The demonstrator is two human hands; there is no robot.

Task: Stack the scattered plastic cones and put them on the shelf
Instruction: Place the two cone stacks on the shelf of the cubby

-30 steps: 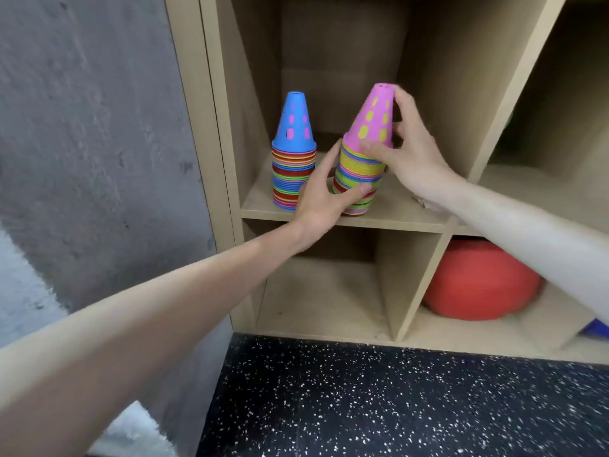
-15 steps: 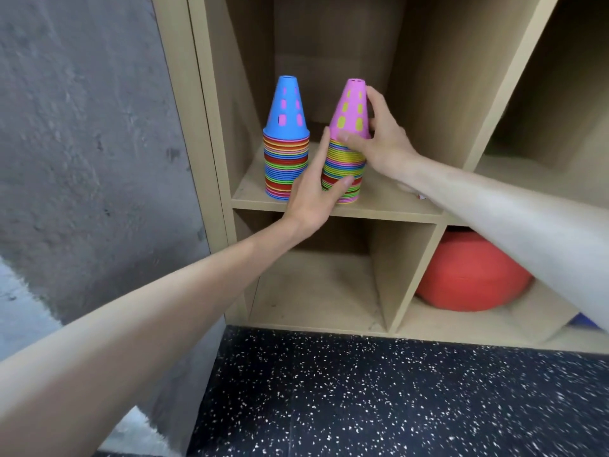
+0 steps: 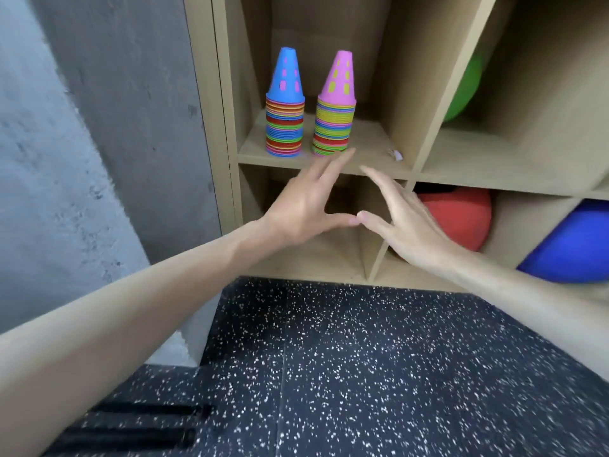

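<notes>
Two stacks of coloured plastic cones stand upright side by side in a cubby of the wooden shelf (image 3: 372,145). The left stack (image 3: 285,127) is topped by a blue cone, the right stack (image 3: 334,127) by a pink cone with yellow holes. Both my hands hover in front of and below the shelf board, apart from the stacks. My left hand (image 3: 308,206) has its fingers straight and spread, holding nothing. My right hand (image 3: 400,219) is likewise spread and empty; the two thumbs nearly touch.
A grey concrete wall (image 3: 115,127) borders the shelf on the left. Neighbouring cubbies hold a red ball (image 3: 458,216), a blue ball (image 3: 573,249) and a green ball (image 3: 464,90). A small white scrap (image 3: 397,155) lies on the shelf board. Black speckled floor (image 3: 362,374) spreads below.
Both hands have let go of the pink-topped stack and drawn back and down from the shelf. The stack now stands on its own beside the blue-topped one.
</notes>
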